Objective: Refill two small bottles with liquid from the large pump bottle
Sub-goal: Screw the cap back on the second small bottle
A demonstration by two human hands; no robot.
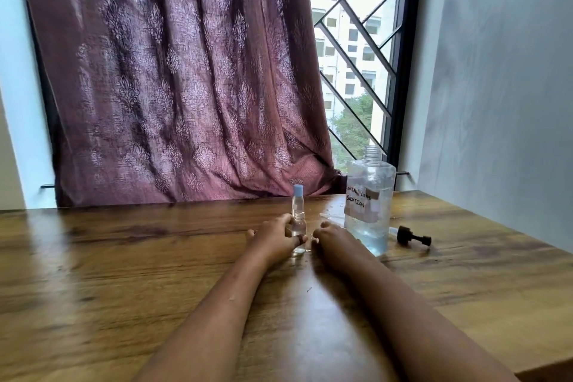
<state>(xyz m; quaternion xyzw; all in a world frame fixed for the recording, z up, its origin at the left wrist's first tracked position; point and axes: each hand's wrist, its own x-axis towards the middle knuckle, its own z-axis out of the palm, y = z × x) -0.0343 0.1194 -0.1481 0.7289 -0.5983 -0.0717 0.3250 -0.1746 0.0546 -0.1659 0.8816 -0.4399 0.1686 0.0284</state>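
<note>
Resting on a glossy wooden bench point(124, 257), both forearms reach toward a window. The left hand point(273, 239) has its fingers point(286, 222) wrapped around a small clear bottle point(298, 220) with a blue cap, standing upright and part full. The right hand point(333, 240) lies just beside it, fingers curled in; whether they hold anything I cannot tell. Beyond the right fingers stands the large bottle point(369, 205), its neck uncapped, with a handwritten label. Its black pump point(414, 238) lies farther right. Behind hangs a maroon patterned curtain point(173, 77) beside a window grille point(356, 40).
</note>
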